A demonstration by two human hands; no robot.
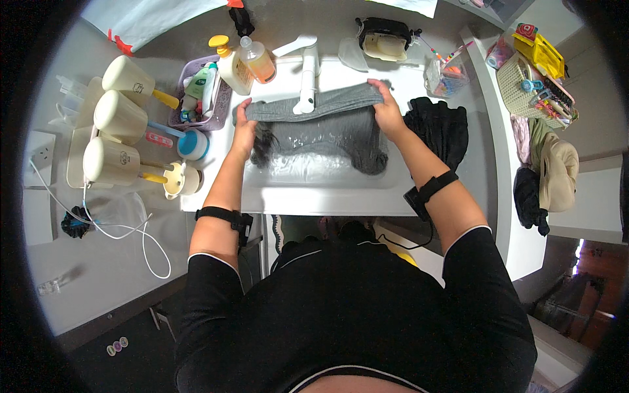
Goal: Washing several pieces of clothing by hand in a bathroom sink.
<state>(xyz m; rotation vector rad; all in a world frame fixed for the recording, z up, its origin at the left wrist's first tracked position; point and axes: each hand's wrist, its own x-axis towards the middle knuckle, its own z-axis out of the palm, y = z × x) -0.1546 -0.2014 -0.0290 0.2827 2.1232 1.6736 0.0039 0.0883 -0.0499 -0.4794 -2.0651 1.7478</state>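
Note:
Both hands hold a grey knit garment (pixel 314 108) stretched across the white sink (pixel 288 193). My left hand (pixel 245 130) is closed on its left end, thumb on top. At the right end my right hand (pixel 388 112) grips the same fabric. The lower part of the garment hangs into shiny water in the basin, dark and wet. What kind of garment it is cannot be made out. A white faucet (pixel 308 75) reaches over the middle of the cloth, its spout in front of the upper edge.
Black crumpled cloth (pixel 440 131) lies right of the basin. Behind on the left stand a purple basket (pixel 219 114), a yellow-topped pump bottle (pixel 234 69) and an orange bottle (pixel 258 62). Cream wall cups (pixel 121 116) hang farther left. A clear brush holder (pixel 447 75) stands back right.

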